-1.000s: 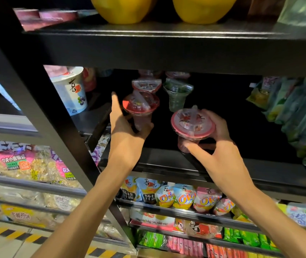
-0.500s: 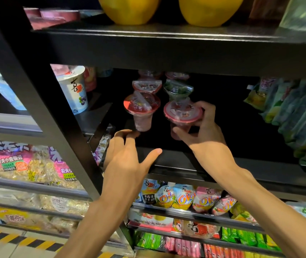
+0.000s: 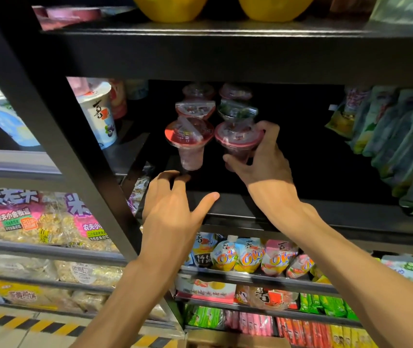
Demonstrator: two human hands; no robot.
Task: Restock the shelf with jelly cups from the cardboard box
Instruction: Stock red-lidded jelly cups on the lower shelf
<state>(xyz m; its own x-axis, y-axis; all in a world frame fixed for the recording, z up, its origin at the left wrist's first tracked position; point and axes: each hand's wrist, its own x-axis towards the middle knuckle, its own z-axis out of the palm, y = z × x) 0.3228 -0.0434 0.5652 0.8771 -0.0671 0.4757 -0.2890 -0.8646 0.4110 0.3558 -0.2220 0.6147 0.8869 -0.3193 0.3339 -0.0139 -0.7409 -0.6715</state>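
On the dark middle shelf (image 3: pixel 300 212) two rows of clear jelly cups with red lids run back into the shadow. My right hand (image 3: pixel 258 159) grips the front cup of the right row (image 3: pixel 236 138), thumb under its body and fingers round the lid's far side. The front cup of the left row (image 3: pixel 189 136) stands free beside it. Just below that cup, my left hand (image 3: pixel 173 207) hovers at the shelf's front edge with fingers spread and holds nothing. More cups (image 3: pixel 195 108) stand behind. The cardboard box is out of view.
A black upright post (image 3: pixel 57 146) stands left of the cups, with a tall white cup (image 3: pixel 101 116) behind it. Green and blue pouches (image 3: pixel 396 144) fill the shelf's right end. Jelly pouches (image 3: pixel 248 254) line the shelf below. Yellow bowls (image 3: pixel 170 7) sit above.
My right hand has carried its cup deeper and leftward, level with the left front cup. My left hand let go of the left cup and drew back to the shelf edge.
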